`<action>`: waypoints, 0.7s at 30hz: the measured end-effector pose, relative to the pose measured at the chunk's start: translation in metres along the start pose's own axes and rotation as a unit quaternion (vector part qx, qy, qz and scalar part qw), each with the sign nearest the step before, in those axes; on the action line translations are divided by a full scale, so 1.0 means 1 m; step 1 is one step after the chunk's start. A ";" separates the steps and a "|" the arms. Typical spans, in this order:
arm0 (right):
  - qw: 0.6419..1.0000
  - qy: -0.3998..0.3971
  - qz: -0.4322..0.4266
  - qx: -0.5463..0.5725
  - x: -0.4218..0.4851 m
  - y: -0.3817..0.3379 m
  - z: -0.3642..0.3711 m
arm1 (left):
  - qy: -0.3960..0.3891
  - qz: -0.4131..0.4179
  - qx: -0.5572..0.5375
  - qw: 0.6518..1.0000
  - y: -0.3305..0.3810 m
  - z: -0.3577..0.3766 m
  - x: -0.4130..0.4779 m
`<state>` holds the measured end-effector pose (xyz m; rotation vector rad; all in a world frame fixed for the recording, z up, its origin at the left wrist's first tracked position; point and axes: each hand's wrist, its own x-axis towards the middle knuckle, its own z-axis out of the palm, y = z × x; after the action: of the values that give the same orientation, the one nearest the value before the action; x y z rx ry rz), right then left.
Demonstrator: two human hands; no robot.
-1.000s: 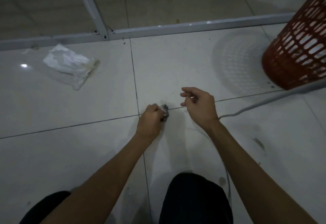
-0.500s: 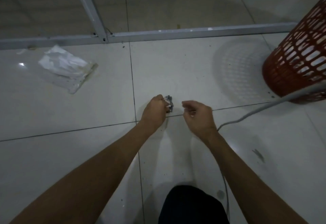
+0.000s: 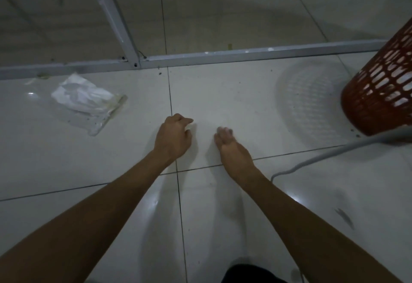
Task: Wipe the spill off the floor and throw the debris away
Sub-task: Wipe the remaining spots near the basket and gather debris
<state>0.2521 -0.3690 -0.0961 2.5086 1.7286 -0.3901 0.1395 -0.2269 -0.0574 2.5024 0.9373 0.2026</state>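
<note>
My left hand is curled low over the white tiled floor, fingers closed around a small wad of debris; only a pale edge of the wad shows at the fingertips. A short gap to the right, my right hand has its fingers bunched, with the fingertips down at the tile; whether they pinch anything is hidden by blur. A crumpled white tissue in a clear plastic wrapper lies on the floor to the far left. A red lattice waste basket stands at the right edge.
A grey metal frame rail runs across the floor behind the hands, with an upright bar rising from it. A grey cable snakes from the basket toward my right arm. A dark smudge marks the tile at the lower right.
Both hands have moved forward past the tile joint and lowered to the floor. The dark wad, visible at my left fingertips before, is now mostly hidden inside the fist. The view tilted upward.
</note>
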 end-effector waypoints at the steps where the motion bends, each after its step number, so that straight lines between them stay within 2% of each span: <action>1: 0.997 0.013 0.036 -0.062 0.007 0.006 -0.001 | 0.003 -0.003 -0.001 1.000 -0.003 0.000 0.002; 4: 0.980 0.006 0.120 -0.159 0.025 0.031 -0.016 | 0.005 0.001 -0.007 1.000 -0.010 0.002 0.003; 6: 0.977 -0.016 0.147 -0.154 0.040 0.048 -0.024 | 0.007 0.001 -0.005 1.000 -0.017 0.002 0.003; 8: 0.974 -0.001 0.166 -0.157 0.050 0.060 -0.031 | 0.010 -0.002 -0.007 1.000 -0.027 -0.001 0.004; 11: 0.973 0.030 0.213 -0.086 0.078 0.061 -0.044 | 0.015 -0.004 0.002 1.000 -0.047 -0.010 0.008; 12: 0.971 0.019 0.238 -0.021 0.086 0.053 -0.054 | 0.018 -0.005 0.008 1.000 -0.053 -0.014 0.009; 13: 0.967 0.009 0.255 -0.003 0.093 0.043 -0.060 | 0.020 -0.005 0.016 1.000 -0.060 -0.019 0.010; 17: 0.984 0.062 0.163 -0.033 0.109 0.018 -0.048 | 0.016 -0.013 0.036 0.999 -0.081 -0.029 0.012; 21: 0.994 0.062 0.069 -0.056 0.104 -0.006 -0.043 | 0.012 -0.035 0.028 0.999 -0.087 -0.029 0.004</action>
<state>0.2881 -0.2636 -0.0798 2.6003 1.5552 -0.1273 0.0837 -0.1561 -0.0725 2.5181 1.0528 0.1858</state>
